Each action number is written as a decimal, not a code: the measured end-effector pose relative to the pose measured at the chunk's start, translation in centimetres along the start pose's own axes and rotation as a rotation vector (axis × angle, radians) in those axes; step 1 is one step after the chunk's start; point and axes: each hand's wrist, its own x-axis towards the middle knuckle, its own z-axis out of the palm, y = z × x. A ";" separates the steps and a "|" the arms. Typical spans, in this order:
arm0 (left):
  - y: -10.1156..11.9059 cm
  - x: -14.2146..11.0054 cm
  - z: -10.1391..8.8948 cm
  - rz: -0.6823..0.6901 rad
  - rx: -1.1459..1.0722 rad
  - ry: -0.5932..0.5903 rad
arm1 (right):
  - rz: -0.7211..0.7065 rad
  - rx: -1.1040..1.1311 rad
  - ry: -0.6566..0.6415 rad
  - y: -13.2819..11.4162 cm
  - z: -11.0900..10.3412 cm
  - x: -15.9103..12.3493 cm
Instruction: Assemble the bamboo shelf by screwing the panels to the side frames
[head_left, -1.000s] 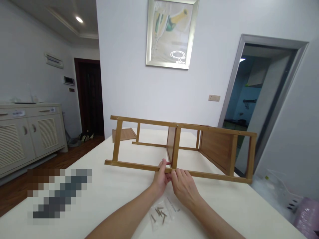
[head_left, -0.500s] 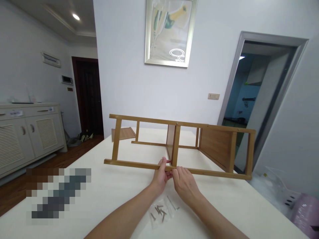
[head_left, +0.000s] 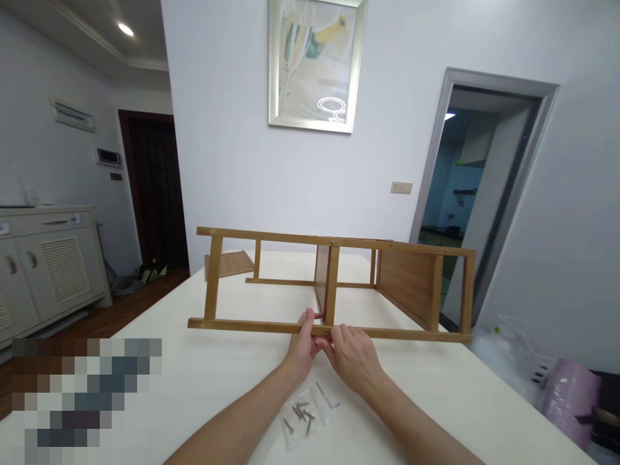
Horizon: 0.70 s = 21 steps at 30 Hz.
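A wooden shelf frame [head_left: 252, 325] lies on its side across the white table [head_left: 227, 368]. Around its near rail, just left of where the middle shelf panel [head_left: 321, 278] meets it, my left hand [head_left: 300, 349] is closed with the thumb up. My right hand [head_left: 356, 358] grips the same rail right beside it, fingers over the top and thumb bent in at the joint. Whatever small part may be between the fingertips is hidden. Below the hands lie a clear plastic bag [head_left: 290, 439] with several screws [head_left: 301, 413] and an L-shaped hex key [head_left: 328, 397].
A loose wooden panel [head_left: 235, 263] rests behind the frame's left end. White cabinets [head_left: 58, 258] stand at the left, and a doorway [head_left: 465, 161] opens on the right. Clear plastic wrapping and a pink roll [head_left: 569, 400] are beyond the table's right edge.
My view has turned slightly to the right, so everything sits further left. My right thumb has shifted in against the rail at the joint; both hands stay at the same spot.
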 end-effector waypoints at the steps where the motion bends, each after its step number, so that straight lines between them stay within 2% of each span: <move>1: 0.0 0.0 0.0 0.003 -0.006 -0.003 | 0.011 0.018 0.002 0.0 0.0 -0.1; 8: -0.6 0.3 -0.7 -0.014 0.012 0.009 | 0.040 0.114 -0.043 -0.7 0.2 -0.6; 21: -1.3 0.7 -1.7 -0.026 0.025 -0.029 | -0.018 0.050 -0.183 -0.9 0.6 -0.8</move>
